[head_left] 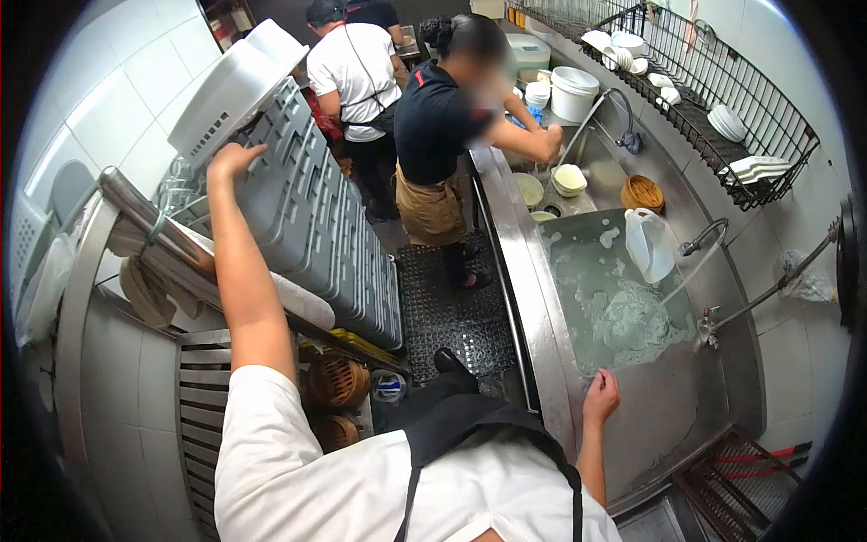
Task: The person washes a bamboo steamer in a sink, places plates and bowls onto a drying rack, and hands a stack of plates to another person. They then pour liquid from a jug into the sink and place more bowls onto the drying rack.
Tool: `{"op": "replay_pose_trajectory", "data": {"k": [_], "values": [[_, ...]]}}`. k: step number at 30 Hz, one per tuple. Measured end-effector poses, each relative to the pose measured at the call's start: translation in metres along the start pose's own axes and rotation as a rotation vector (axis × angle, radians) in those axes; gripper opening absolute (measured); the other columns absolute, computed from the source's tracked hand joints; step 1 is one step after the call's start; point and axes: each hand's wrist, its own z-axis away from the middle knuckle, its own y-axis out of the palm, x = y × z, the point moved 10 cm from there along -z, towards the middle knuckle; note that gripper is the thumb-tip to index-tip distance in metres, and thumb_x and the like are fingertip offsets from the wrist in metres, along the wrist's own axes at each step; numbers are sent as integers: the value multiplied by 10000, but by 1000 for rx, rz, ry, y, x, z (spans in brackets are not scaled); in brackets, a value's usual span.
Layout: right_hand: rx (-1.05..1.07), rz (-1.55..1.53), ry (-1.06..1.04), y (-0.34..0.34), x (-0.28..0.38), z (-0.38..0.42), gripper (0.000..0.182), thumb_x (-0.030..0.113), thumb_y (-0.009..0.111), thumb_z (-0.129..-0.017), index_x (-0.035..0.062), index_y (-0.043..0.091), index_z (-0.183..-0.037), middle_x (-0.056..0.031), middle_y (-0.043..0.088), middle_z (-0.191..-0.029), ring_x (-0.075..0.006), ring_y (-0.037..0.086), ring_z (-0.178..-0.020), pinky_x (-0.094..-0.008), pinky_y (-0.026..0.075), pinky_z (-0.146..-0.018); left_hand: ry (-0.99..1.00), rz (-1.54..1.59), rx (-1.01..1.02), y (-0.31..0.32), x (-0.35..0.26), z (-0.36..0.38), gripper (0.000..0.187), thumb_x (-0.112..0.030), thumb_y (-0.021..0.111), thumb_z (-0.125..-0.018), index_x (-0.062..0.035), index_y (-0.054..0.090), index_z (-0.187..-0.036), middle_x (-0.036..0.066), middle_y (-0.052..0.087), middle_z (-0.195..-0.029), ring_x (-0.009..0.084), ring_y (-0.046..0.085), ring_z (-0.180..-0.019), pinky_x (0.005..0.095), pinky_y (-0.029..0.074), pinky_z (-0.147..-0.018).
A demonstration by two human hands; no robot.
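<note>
My left hand (237,163) reaches out to the upper left, beside a tall stack of grey plastic crates (302,185). Its thumb and a finger are stretched apart at the crates' edge, just below a white slotted plastic basket (237,86); whether it touches the basket cannot be made out. My right hand (602,397) hovers at the near edge of the sink water, its fingers curled in with nothing visible in them. Cloudy water (596,307) fills the metal sink (564,379), and a translucent plastic jug (650,244) floats tilted in it near the running tap (709,237).
A co-worker (442,126) in a dark shirt and brown apron stands at the sink's far end, near bowls (569,179) and a bamboo steamer (641,192). More people (357,77) work behind. A wire rack (722,108) holds white dishes. Black matting (452,298) covers the aisle.
</note>
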Motion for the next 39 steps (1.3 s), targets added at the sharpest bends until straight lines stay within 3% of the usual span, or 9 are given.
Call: {"op": "replay_pose_trajectory", "data": {"k": [3,6,8,10,17,30,31,34,39], "values": [[24,-49,-109,41,36,-15,150,91,630,-906,-1,702,-998,-150,707,-1065,-352,658,-1009,-427,518,-880,19,-14,30,3,-1,-6,828,-730,685,-757,97,709,-744,244,696,-720,351,719,-721,433,538,-734],[86,-33,-208,81,63,-26,194,137,674,-889,10,697,-1034,-147,675,-1156,-357,620,-1085,-442,494,-937,-2,11,-8,4,2,-8,772,-684,709,-769,89,721,-751,222,707,-721,336,709,-686,429,544,-704],[127,-2,-253,105,87,-39,254,171,695,-884,11,687,-1081,-163,651,-1203,-369,592,-1136,-452,478,-968,-45,10,127,8,-5,-3,720,-640,730,-781,80,732,-778,202,714,-720,327,708,-679,423,548,-701],[159,39,-300,128,106,-54,352,225,719,-876,3,660,-1144,-189,617,-1247,-385,565,-1168,-465,464,-989,10,-36,112,3,-18,5,616,-565,728,-809,50,749,-823,210,734,-816,322,720,-773,421,548,-744],[220,128,-291,184,124,-76,608,384,761,-847,-17,586,-1269,-227,540,-1337,-409,521,-1213,-506,441,-1013,-78,-86,59,1,-6,-4,612,-551,734,-779,37,753,-946,233,743,-950,373,716,-926,428,535,-852],[268,229,-299,188,127,-70,541,436,707,-889,-19,642,-1174,-272,525,-1336,-453,532,-1186,-524,452,-997,-93,-131,52,-4,-14,10,600,-575,688,-777,-8,776,-954,220,743,-1013,354,720,-985,422,545,-875],[258,230,-309,187,129,-69,539,436,707,-889,-22,645,-1167,-273,528,-1331,-453,532,-1184,-523,453,-996,-46,-88,20,-5,-15,11,643,-585,706,-768,44,753,-892,269,726,-964,401,713,-919,451,543,-820],[244,235,-330,190,129,-69,532,431,696,-896,-30,652,-1159,-276,536,-1325,-454,533,-1181,-517,452,-1001,-85,-119,-34,-8,-15,14,541,-537,682,-770,-44,787,-965,180,755,-1027,329,725,-996,413,557,-883],[222,248,-364,195,126,-65,533,429,697,-890,-22,650,-1170,-278,542,-1293,-457,544,-1157,-529,463,-971,-136,-78,-9,-16,-23,32,433,-403,668,-748,-69,794,-994,164,760,-1035,304,732,-1004,414,570,-871]]}}
